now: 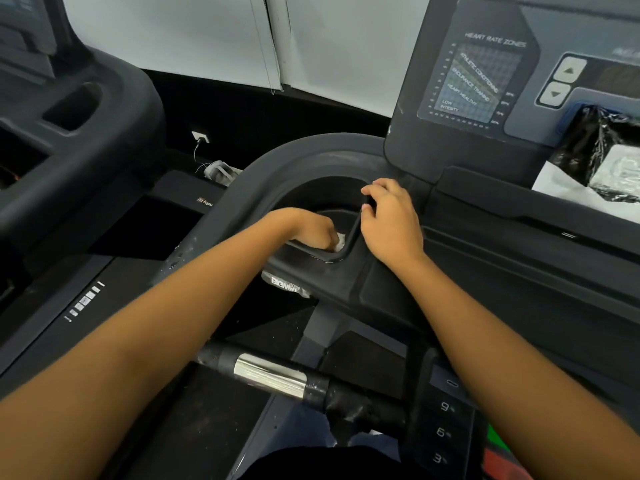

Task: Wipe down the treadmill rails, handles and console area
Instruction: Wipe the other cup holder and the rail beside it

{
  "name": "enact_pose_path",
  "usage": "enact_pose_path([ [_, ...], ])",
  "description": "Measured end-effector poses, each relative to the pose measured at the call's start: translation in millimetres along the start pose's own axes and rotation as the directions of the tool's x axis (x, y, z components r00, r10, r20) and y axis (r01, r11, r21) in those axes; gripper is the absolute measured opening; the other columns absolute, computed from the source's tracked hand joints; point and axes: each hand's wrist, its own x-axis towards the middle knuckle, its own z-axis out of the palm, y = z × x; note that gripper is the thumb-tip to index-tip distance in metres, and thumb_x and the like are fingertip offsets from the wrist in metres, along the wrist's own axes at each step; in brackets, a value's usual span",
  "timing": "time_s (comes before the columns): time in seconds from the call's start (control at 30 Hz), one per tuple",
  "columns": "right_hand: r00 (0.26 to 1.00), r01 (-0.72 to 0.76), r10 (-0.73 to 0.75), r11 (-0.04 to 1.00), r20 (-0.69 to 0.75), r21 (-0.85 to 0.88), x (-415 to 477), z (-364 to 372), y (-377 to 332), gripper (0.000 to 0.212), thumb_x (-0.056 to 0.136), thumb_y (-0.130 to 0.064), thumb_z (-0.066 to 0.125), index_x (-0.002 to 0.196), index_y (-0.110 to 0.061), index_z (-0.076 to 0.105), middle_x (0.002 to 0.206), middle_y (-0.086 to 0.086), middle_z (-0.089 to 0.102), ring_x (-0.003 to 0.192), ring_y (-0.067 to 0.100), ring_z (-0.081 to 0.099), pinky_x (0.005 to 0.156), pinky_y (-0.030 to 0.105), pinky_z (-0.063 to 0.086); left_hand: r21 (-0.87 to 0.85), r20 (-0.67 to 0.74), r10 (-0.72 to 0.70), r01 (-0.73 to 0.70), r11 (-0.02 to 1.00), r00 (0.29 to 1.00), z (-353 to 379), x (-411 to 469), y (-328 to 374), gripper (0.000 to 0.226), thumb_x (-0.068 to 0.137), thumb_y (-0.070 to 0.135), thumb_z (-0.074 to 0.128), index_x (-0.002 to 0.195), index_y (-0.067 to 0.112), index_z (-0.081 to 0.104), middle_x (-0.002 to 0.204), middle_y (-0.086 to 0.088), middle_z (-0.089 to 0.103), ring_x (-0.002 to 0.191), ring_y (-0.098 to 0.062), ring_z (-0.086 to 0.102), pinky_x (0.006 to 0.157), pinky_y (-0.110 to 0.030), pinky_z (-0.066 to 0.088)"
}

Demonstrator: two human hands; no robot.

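The dark treadmill console (460, 98) fills the upper right, with a recessed cup holder (329, 195) in its left tray. My left hand (311, 230) reaches down into that recess and grips a small white cloth (340, 241), pressing it against the near inner wall. My right hand (388, 220) rests on the recess's right rim, its fingers curled over the edge. Below, the handle bar with its chrome sensor (270, 375) crosses the frame.
A black plastic bag and white packet (602, 157) lie on the console shelf at the right. A second treadmill (69, 109) stands to the left. Speed buttons (446, 431) run down a panel at the lower right. A wall socket (201, 136) sits behind.
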Motion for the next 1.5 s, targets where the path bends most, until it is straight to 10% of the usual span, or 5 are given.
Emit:
enact_pose_path([
  [0.5, 1.0, 0.0, 0.0, 1.0, -0.012, 0.013, -2, 0, 2, 0.031, 0.096, -0.012, 0.047, 0.125, -0.011, 0.058, 0.135, -0.001, 0.051, 0.127, 0.016, 0.042, 0.086, 0.019, 0.031, -0.021, -0.732, -0.138, 0.18, 0.983, 0.667, 1, 33, 23, 0.031, 0.088, 0.007, 0.058, 0.064, 0.01, 0.039, 0.069, -0.006, 0.051, 0.062, -0.024, 0.052, 0.058, -0.035, 0.041],
  [0.83, 1.0, 0.021, -0.021, 1.0, -0.013, 0.016, -2, 0, 2, 0.032, 0.096, -0.013, 0.049, 0.127, -0.011, 0.058, 0.134, 0.0, 0.052, 0.126, 0.017, 0.045, 0.091, 0.024, 0.038, -0.015, -0.322, -0.099, 0.099, 0.995, 0.942, 13, -13, 15, 0.028, 0.091, 0.028, 0.051, 0.072, 0.008, 0.056, 0.081, -0.009, 0.062, 0.074, -0.026, 0.056, 0.072, -0.036, 0.05],
  [1.03, 0.999, 0.03, -0.03, 1.0, -0.017, 0.008, -4, -1, 1, 0.032, 0.095, -0.011, 0.049, 0.125, -0.009, 0.059, 0.132, 0.002, 0.054, 0.124, 0.019, 0.046, 0.089, 0.026, 0.039, -0.189, -0.871, -0.159, -0.019, 0.982, 0.464, 68, -70, 1, 0.017, 0.085, 0.021, 0.06, 0.083, 0.006, 0.067, 0.088, -0.012, 0.065, 0.08, -0.035, 0.059, 0.07, -0.04, 0.051],
  [1.23, 0.998, 0.058, -0.058, 0.998, -0.028, -0.006, -6, -1, 0, 0.031, 0.094, -0.009, 0.05, 0.124, -0.008, 0.059, 0.129, 0.005, 0.057, 0.121, 0.022, 0.05, 0.09, 0.026, 0.04, 0.06, -0.944, 0.147, -0.283, 0.957, 0.295, 135, -69, 23, 0.018, 0.085, 0.015, 0.066, 0.1, 0.009, 0.073, 0.105, -0.006, 0.068, 0.097, -0.027, 0.063, 0.079, -0.032, 0.05],
  [1.5, 0.999, 0.041, -0.041, 0.999, -0.014, -0.007, -6, -1, 0, 0.033, 0.094, -0.01, 0.049, 0.126, -0.008, 0.058, 0.132, 0.004, 0.056, 0.123, 0.022, 0.049, 0.091, 0.03, 0.042, -0.185, -0.963, -0.177, -0.02, 0.983, 0.203, 111, -69, -82, 0.01, 0.085, 0.009, 0.064, 0.082, 0.009, 0.074, 0.088, -0.005, 0.072, 0.084, -0.03, 0.059, 0.081, -0.029, 0.038],
])
